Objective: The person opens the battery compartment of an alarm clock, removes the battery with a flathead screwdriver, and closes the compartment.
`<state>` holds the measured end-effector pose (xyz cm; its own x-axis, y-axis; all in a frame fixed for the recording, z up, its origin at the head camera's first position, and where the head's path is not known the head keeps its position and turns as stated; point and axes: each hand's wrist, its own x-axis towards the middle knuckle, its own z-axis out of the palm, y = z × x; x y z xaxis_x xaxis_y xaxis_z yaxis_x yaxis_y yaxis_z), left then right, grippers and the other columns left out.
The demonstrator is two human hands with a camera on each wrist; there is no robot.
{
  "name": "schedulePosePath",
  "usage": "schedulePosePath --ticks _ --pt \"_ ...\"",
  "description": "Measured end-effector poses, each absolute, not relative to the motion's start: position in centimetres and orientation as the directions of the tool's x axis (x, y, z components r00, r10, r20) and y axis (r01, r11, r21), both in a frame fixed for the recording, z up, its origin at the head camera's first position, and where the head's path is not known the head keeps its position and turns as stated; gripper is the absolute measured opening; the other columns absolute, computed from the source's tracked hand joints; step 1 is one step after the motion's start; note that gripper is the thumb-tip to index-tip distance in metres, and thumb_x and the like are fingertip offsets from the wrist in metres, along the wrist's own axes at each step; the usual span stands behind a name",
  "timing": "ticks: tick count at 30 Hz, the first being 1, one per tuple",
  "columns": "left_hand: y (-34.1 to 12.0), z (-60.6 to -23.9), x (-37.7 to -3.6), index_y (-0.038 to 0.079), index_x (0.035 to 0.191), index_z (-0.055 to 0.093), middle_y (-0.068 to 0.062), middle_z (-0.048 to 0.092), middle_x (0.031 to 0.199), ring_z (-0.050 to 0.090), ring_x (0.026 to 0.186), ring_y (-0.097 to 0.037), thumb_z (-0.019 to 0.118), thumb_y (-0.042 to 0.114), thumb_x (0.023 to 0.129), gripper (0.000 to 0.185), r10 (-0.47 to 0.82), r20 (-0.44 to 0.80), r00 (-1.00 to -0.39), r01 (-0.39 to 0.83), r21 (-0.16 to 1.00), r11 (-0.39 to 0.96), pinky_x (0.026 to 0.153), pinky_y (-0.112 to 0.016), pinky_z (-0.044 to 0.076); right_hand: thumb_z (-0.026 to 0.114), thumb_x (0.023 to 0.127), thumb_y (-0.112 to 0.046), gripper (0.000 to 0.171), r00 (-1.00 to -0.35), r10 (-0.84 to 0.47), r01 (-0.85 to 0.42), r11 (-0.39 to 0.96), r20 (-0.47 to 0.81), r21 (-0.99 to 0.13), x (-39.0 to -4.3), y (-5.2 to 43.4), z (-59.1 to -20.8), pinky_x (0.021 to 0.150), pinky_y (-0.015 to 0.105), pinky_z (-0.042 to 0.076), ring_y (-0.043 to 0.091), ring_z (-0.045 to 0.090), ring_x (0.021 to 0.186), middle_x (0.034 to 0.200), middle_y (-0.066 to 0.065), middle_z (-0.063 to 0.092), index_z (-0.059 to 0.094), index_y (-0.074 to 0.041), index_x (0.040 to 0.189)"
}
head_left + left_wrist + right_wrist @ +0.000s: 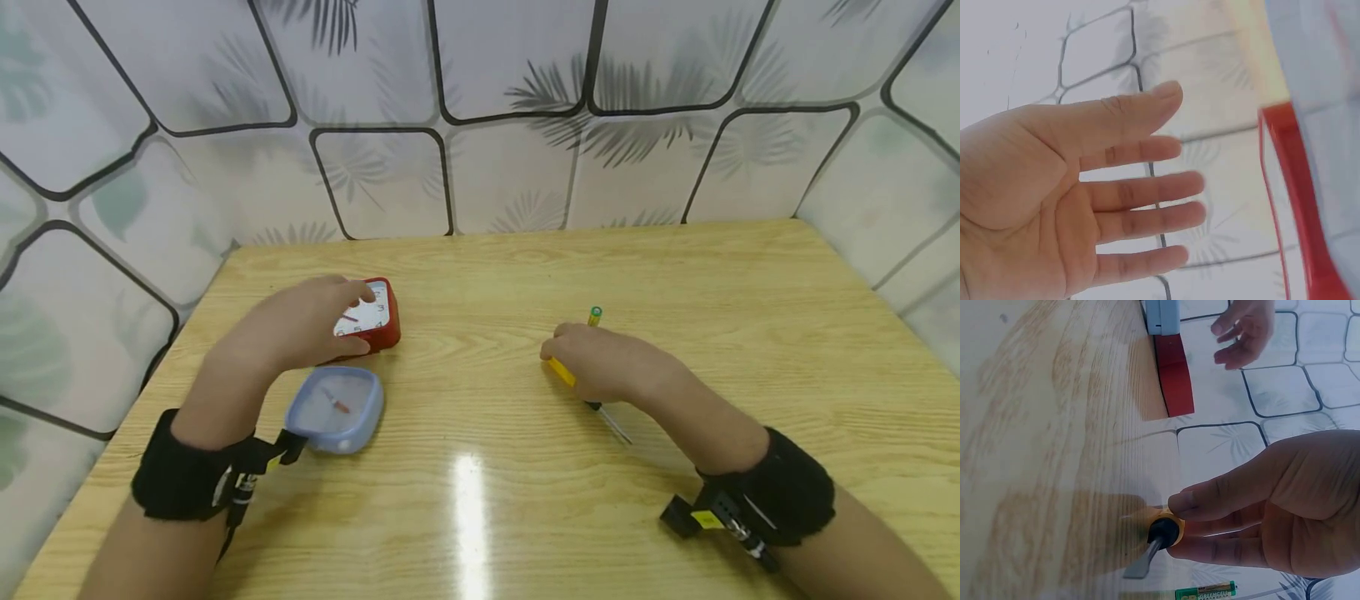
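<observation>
My left hand (341, 321) hovers open over a red square clock (382, 321) that lies face up. The left wrist view shows its fingers (1147, 187) straight and apart from the red clock's edge (1297, 206). A pale blue square clock (335, 408) lies just in front of the red one. My right hand (592, 362) rests on the table and grips the yellow handle of a screwdriver (561, 372). The screwdriver's flat tip (1137, 569) lies against the wood. A green battery (595, 315) lies just beyond that hand.
The wooden table (525, 275) is walled in by patterned white panels (510, 100) at the back and on both sides. The battery (1205, 591) shows beside my right hand's fingers (1210, 506). Black camera straps sit on both wrists.
</observation>
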<state>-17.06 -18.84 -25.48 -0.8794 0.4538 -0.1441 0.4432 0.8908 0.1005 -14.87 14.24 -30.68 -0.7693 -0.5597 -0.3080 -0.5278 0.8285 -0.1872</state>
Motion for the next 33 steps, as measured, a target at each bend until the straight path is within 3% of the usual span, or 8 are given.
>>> schedulePosePath --ticks 6,14,26,33 --pt "-20.8 -25.5 -18.4 0.008 0.135 0.044 -0.020 0.045 0.133 0.046 0.115 -0.034 0.072 0.029 0.080 0.065 0.360 -0.168 -0.918 0.339 0.141 0.930 0.095 -0.055 0.040 0.069 0.078 0.003 0.046 -0.769 -0.555 -0.523 0.832 -0.317 -0.187 -14.8 14.3 -30.7 0.082 0.035 0.051 0.023 0.056 0.102 0.120 0.016 0.054 0.057 -0.004 0.122" --pt "-23.0 -27.2 -20.4 0.006 0.143 0.031 -0.024 0.035 0.143 0.036 0.127 -0.041 0.073 0.035 0.078 0.082 0.337 -0.276 -0.900 0.284 0.214 0.934 0.102 -0.061 0.031 0.070 0.077 0.003 0.046 -0.767 -0.560 -0.529 0.828 -0.313 -0.186 -14.8 14.3 -30.7 0.082 0.035 0.051 0.023 0.057 0.101 0.119 0.015 0.055 0.058 -0.004 0.120" --pt "-24.8 -27.1 -20.9 0.009 0.145 0.028 -0.024 0.036 0.144 0.037 0.126 -0.042 0.074 0.038 0.077 0.086 0.285 -0.326 -0.901 0.229 0.202 0.952 0.099 -0.063 0.033 0.067 0.077 0.006 0.047 -0.766 -0.557 -0.518 0.830 -0.320 -0.206 -14.9 14.3 -30.7 0.086 0.036 0.050 0.025 0.056 0.107 0.122 0.016 0.054 0.057 -0.004 0.122" --pt "-25.3 -28.1 -21.3 0.009 0.143 0.031 -0.021 0.046 0.134 0.045 0.114 -0.035 0.075 0.035 0.076 0.084 0.300 -0.356 -0.885 0.239 0.208 0.949 0.094 -0.057 0.038 0.069 0.078 0.003 0.048 -0.768 -0.552 -0.512 0.834 -0.326 -0.206 -14.9 14.3 -30.6 0.087 0.037 0.050 0.026 0.055 0.108 0.123 0.016 0.053 0.056 -0.004 0.123"
